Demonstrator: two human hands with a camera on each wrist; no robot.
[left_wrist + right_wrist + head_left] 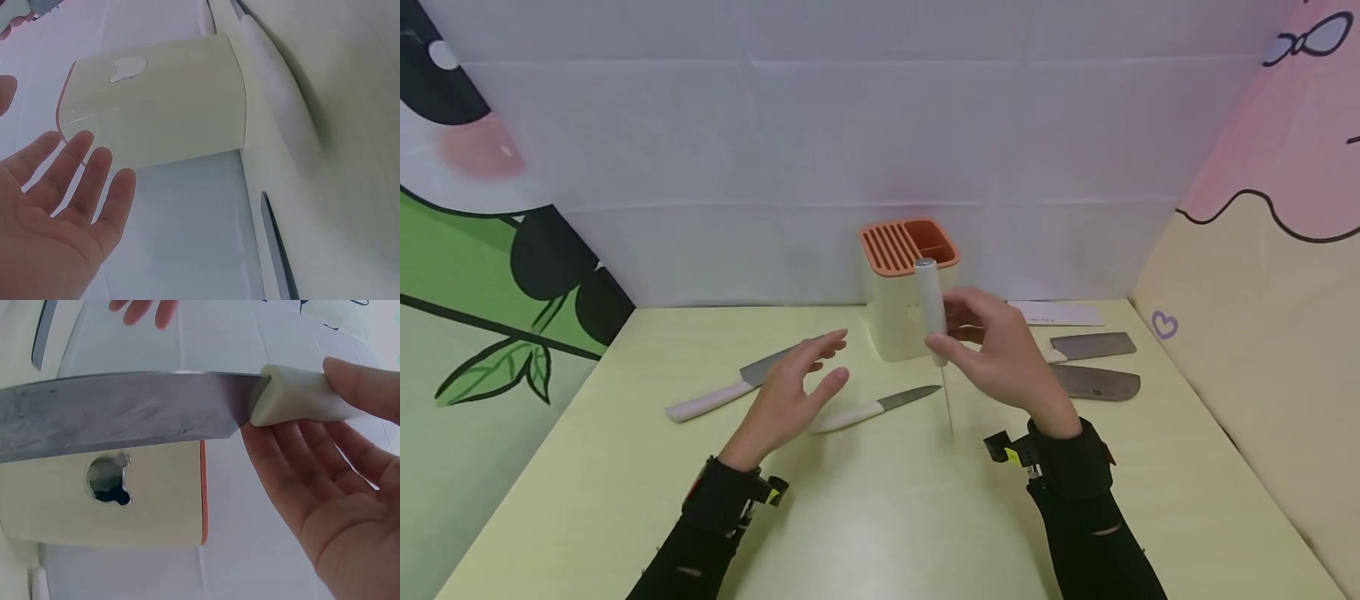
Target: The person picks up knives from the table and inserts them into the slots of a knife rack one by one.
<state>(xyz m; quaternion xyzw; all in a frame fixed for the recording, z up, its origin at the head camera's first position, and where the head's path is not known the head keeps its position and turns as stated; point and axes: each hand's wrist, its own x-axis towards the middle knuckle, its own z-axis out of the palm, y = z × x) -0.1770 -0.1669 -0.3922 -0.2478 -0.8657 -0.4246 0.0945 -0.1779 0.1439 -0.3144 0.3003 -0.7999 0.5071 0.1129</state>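
Observation:
My right hand (1003, 354) grips a kitchen knife by its white handle (930, 300), fingers and thumb around it. The handle points up and the blade hangs down, edge-on in the head view; its broad metal side (137, 412) fills much of the right wrist view. Just behind stands a cream knife block (891, 321) with an orange slotted top (891, 247). To the left, my left hand (782, 412) hovers over the table with fingers extended, holding nothing. A large knife (711, 402) lies partly hidden behind it, and a smaller knife (850, 417) lies between the hands.
At the right lie two broad-bladed knives (1093, 345) (1097, 383), their handles partly or wholly hidden by my right hand. A white flat piece (1060, 313) lies at the table's back edge. A pale cloth wall (737, 167) rises behind the block.

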